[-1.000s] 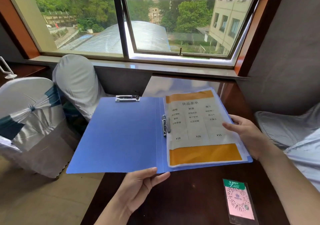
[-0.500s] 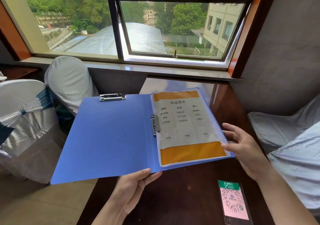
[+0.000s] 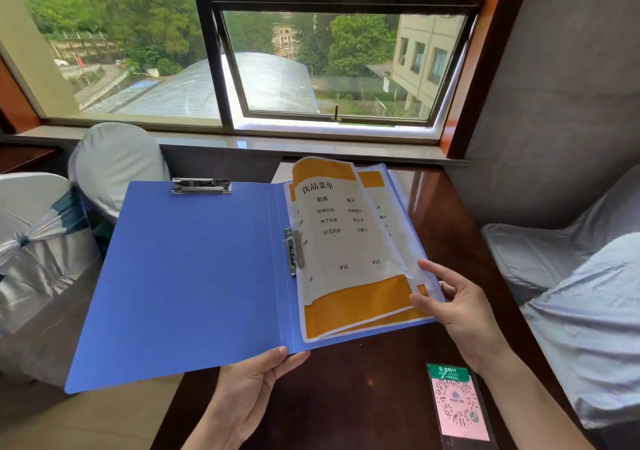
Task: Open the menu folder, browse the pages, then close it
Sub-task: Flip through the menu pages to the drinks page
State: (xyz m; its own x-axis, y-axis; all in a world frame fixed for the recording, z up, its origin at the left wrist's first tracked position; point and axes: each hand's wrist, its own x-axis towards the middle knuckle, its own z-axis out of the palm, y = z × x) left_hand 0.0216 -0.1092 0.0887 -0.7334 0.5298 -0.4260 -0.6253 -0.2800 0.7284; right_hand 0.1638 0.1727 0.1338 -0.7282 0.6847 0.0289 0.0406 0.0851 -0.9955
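A blue menu folder (image 3: 194,269) lies open in front of me, its left cover jutting out past the table's left edge. My left hand (image 3: 252,387) grips the folder's near edge at the spine, thumb on top. On the right half, the top menu page (image 3: 349,248), white with orange bands and printed text, curls up off the page beneath it. My right hand (image 3: 457,307) pinches this page at its lower right corner. A metal clip (image 3: 294,250) holds the pages at the spine.
The dark wooden table (image 3: 346,397) carries a pink QR-code card (image 3: 457,404) at the near right. White-covered chairs stand at the left (image 3: 114,162) and right (image 3: 571,269). A window sill (image 3: 277,144) runs behind the table.
My right hand went from hovering beside the folder to pinching the top page's lower right corner. That page, flat before, now lifts and curls toward the left.
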